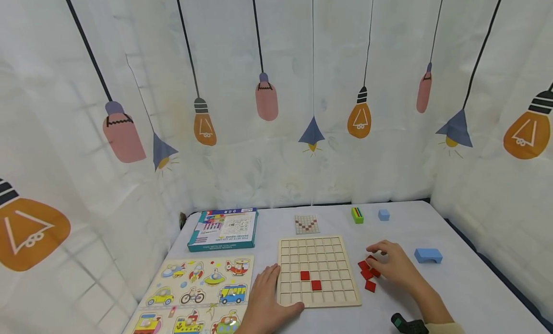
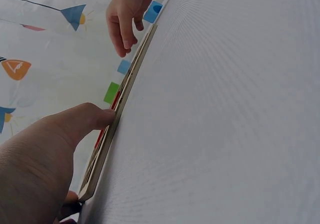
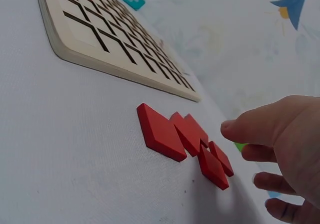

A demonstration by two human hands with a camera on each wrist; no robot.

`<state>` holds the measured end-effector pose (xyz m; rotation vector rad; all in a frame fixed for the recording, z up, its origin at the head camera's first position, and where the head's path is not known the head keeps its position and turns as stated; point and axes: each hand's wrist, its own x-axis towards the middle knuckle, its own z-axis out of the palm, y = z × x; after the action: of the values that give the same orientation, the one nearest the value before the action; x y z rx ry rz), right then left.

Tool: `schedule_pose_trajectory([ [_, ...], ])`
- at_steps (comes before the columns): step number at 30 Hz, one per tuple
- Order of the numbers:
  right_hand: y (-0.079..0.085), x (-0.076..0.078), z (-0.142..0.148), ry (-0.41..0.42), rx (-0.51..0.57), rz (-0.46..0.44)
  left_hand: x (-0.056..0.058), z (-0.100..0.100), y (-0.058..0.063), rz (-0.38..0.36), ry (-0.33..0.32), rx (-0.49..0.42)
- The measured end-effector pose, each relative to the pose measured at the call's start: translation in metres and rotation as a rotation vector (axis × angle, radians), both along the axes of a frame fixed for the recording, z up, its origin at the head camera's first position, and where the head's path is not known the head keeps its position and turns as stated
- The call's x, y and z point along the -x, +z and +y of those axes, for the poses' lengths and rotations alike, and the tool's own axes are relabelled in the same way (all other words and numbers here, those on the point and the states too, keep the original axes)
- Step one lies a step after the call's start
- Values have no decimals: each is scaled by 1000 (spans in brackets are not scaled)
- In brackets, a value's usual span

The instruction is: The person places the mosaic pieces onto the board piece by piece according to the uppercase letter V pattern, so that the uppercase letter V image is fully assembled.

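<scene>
A wooden grid board (image 1: 319, 305) lies flat with two red square tiles (image 1: 317, 285) in its cells. My left hand (image 1: 270, 303) holds its near left corner, fingers along the left side and thumb at the near edge. In the left wrist view, the thumb (image 2: 90, 121) meets the board's edge (image 2: 102, 174). Just right of the board, several loose red tiles (image 3: 162, 134) lie in a small cluster. My right hand (image 1: 395, 267) hovers over them with loosely bent fingers. In the right wrist view, its thumb (image 3: 255, 129) is apart from the tiles.
A small pattern card (image 1: 306, 224) lies behind the board. Farther right are a green block (image 1: 357, 216), a blue cube (image 1: 384, 215) and a blue arch block (image 1: 428, 256). At left are a boxed set (image 1: 222, 231) and a picture puzzle board (image 1: 207, 267).
</scene>
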<state>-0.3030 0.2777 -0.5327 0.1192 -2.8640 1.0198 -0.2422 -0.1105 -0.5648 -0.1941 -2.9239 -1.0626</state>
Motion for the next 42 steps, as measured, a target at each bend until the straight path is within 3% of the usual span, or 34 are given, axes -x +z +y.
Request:
schedule_pose_trajectory([
  [11, -13, 7, 7, -57, -69, -8, -1, 0, 1, 8, 5, -5],
  [28, -14, 5, -5, -123, -129, 31, -1, 0, 4, -5, 1, -9],
  [42, -12, 3, -11, -100, -78, 73, -1, 0, 4, -2, 0, -6],
])
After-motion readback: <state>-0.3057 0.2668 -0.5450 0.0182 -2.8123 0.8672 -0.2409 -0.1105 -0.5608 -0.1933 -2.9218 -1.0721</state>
